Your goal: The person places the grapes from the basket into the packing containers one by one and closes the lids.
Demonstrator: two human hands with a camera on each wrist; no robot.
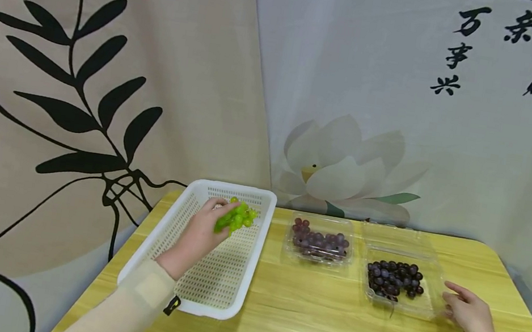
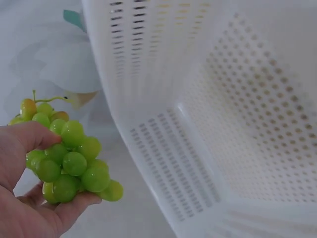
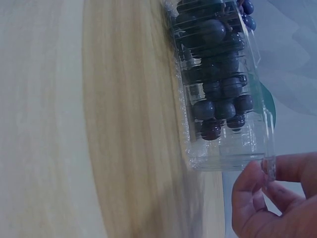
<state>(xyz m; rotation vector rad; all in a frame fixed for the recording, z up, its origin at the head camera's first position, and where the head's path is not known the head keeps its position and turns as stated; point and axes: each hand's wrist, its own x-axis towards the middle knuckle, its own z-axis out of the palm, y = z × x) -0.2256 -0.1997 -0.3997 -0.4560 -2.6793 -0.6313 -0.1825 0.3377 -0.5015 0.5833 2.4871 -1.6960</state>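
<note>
A: What is the left hand (image 1: 198, 230) doing?

B: Its grip is closed around a bunch of green grapes (image 1: 241, 218), with the thumb on one side and the fingers on the other. A thin stem curls out past the thumb in the left wrist view.

A: And where is that bunch?

B: Over the far half of the white perforated plastic basket (image 1: 207, 283). I can't fairly judge how high above the bottom it is.

A: The right hand (image 1: 471, 314)?

B: Its grip pinches the rim of a clear plastic clamshell (image 1: 426, 302) between thumb and fingers, at the end nearest that hand. The lid (image 1: 394, 240) is tipped back toward the cloth backdrop (image 1: 203, 65).

A: What's in that one?

B: Dark purple grapes (image 1: 390, 279), gathered mostly at the end away from the right hand.

A: Anything between that and the basket?

B: A second clear clamshell (image 1: 311, 221), lid down, with reddish-purple grapes (image 1: 321, 244) inside. Both clamshells and the basket rest on the wood-grain worktop (image 1: 305, 315).

A: And behind?

B: The backdrop carries black leaves (image 1: 67, 113), a pale lotus (image 1: 347, 172) and brushed Chinese characters (image 1: 458, 56).
</note>
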